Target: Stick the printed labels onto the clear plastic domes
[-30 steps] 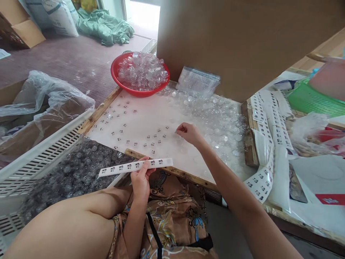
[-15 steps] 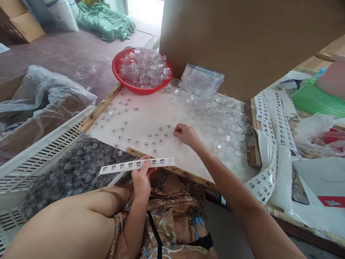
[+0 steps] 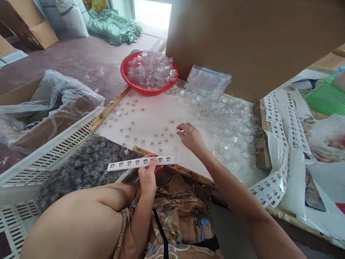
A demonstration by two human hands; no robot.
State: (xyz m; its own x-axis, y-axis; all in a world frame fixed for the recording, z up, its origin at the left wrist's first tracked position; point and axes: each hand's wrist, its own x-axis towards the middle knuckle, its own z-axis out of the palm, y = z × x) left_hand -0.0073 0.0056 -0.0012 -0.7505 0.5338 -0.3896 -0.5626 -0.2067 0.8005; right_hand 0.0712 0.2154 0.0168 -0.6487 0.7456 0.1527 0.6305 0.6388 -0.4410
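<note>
My left hand [image 3: 147, 176] grips a white strip of panda stickers [image 3: 129, 163] between thumb and fingers, level over the near wooden edge. Panda prints run in a row along it; its right end is blank. My right hand [image 3: 192, 138] is just over the white board [image 3: 153, 118], thumb and forefinger curled toward each other around something small and pale that I cannot make out. Left of its fingertips, several small panda prints [image 3: 162, 134] are scattered on the board. Clear round plastic pieces [image 3: 223, 118] cover the board's right side.
A red basin [image 3: 124, 73] heaped with clear round pieces stands at the board's far left corner. Below left, a white crate [image 3: 67, 135] holds many dark-patterned round pieces. A tall cardboard sheet [image 3: 229, 43] rises behind. More sticker sheets [image 3: 269, 189] lie at the right.
The whole view has shifted, so most things appear farther right. My right thumb and forefinger look slightly farther apart. My left hand keeps its hold on the strip.
</note>
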